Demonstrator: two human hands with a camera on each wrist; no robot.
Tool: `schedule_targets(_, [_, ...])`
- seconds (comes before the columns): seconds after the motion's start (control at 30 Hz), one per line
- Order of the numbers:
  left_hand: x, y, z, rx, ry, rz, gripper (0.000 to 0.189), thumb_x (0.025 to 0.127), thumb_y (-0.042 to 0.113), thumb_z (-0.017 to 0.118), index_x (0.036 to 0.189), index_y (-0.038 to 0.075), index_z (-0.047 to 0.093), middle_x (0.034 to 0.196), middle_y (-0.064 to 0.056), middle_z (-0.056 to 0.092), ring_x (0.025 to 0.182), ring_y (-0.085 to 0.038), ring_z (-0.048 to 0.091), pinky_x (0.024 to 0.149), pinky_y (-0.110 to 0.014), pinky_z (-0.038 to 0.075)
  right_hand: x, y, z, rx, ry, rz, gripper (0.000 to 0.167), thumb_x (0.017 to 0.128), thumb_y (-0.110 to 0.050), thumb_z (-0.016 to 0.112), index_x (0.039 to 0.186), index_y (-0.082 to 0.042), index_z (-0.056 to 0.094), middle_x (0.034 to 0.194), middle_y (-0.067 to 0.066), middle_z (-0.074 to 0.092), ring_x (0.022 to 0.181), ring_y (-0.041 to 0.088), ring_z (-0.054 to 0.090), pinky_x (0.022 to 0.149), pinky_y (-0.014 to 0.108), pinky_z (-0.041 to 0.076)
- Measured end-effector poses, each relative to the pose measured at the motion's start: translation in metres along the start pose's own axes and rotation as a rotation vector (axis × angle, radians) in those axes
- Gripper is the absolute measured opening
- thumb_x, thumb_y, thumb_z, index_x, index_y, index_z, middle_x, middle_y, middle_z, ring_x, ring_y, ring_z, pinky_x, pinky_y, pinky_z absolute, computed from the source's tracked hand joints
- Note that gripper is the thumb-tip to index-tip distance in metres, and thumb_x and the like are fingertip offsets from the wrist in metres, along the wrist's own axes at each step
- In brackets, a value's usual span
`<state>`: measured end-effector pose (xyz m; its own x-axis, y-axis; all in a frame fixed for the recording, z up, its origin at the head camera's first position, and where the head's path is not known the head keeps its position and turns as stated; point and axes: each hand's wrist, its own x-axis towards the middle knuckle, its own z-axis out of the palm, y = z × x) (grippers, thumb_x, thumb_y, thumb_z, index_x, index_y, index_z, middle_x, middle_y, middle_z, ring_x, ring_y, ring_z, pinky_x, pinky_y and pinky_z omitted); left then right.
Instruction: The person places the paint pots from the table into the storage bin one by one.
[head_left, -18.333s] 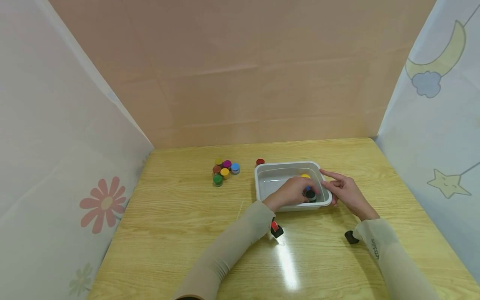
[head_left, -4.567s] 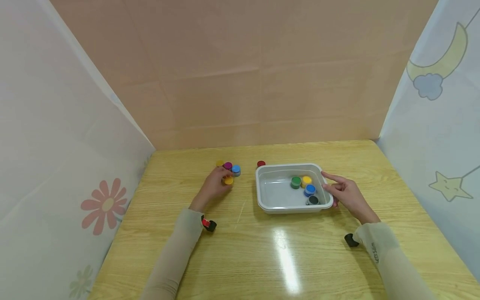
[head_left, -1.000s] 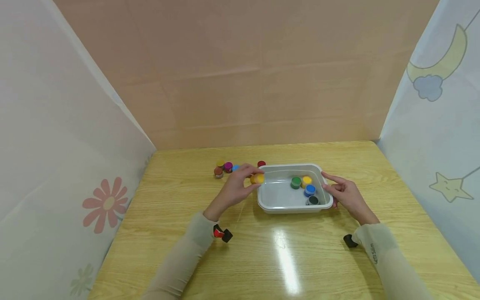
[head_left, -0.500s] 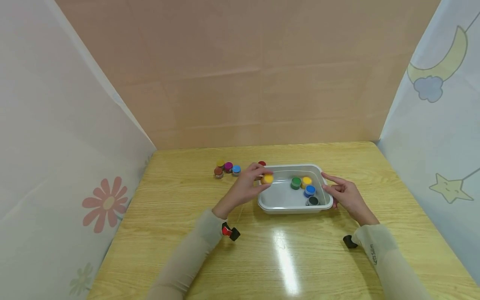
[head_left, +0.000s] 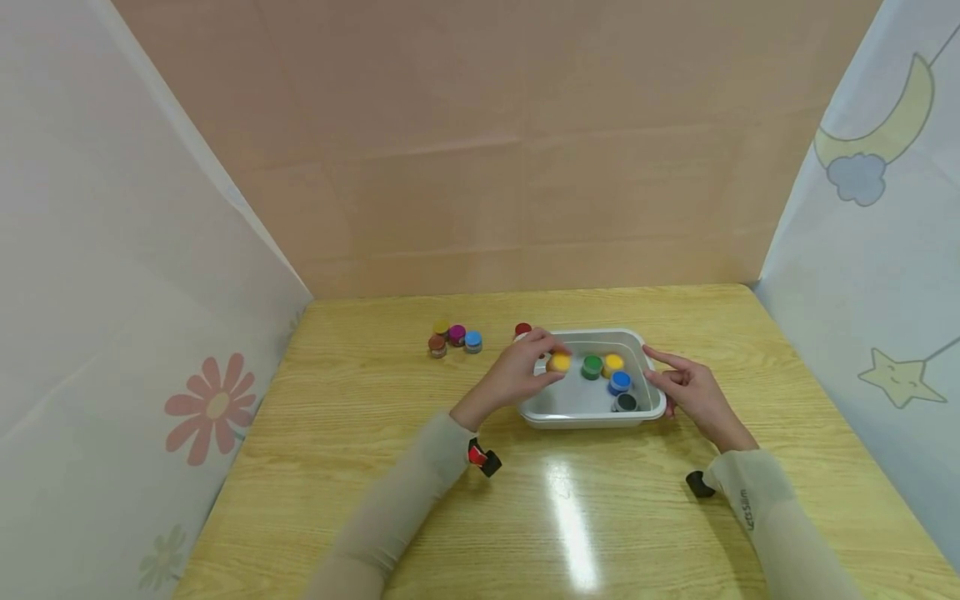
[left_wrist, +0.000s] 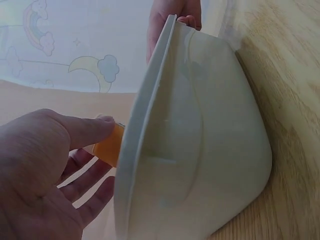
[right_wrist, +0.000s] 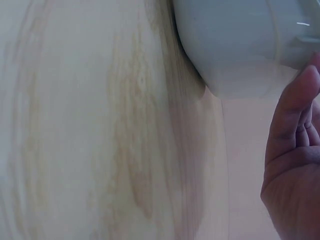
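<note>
Pinching an orange jar (left_wrist: 107,148) with our left hand (head_left: 516,372), we hold it above the white tray (head_left: 573,402); right of those fingertips, inside, sit a green jar (head_left: 592,367), yellow jar (head_left: 612,364), blue jar (head_left: 619,382) and black jar (head_left: 626,402). Our right hand (head_left: 696,392) grips the tray's end.

The left hand (head_left: 516,371) pinches an orange jar (head_left: 559,363), its yellow lid tilted and blurred on my remote feed, over the 10 o'clock side of a white rectangular tray (head_left: 577,416) sitting upright, its rim held at 3 o'clock by the right hand (head_left: 693,390). Inside I count a green jar (head_left: 592,367) near 12, a yellow jar (head_left: 612,364) near 2, a blue jar (head_left: 619,382) near 4 and a black jar (head_left: 626,402) near 5 o'clock
</note>
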<state>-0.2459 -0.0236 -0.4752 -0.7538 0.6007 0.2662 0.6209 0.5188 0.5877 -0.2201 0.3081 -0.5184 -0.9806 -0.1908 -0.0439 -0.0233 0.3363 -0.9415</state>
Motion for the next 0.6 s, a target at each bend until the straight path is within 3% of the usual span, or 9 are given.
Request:
schedule_targets(0.23, [0.013,0.004,0.012,0.056,-0.064,-0.001,0.03,0.097,0.021,0.075,0.125,0.014,0.069,0.119,0.002,0.062,0.105,-0.014,0.061,0.09,-0.018,0.05,0.0,-0.001,0.0,-0.005,0.002,0.007,0.062,0.105,-0.031,0.062,0.158,-0.006,0.04,0.063,-0.001,0.064,0.049,0.015,0.054,0.05,0.03,0.053])
schedule_targets(0.6, [0.027,0.008,0.028,0.129,-0.158,-0.007,0.03,0.096,0.024,0.076,0.124,0.017,0.07,0.124,0.003,0.063,0.109,-0.009,0.061,0.091,-0.013,0.049,-0.001,0.0,0.0,0.007,0.0,-0.005,0.062,0.106,-0.029,0.062,0.158,-0.006,0.04,0.065,0.001,0.067,0.048,0.014,0.055,0.049,0.031,0.052])
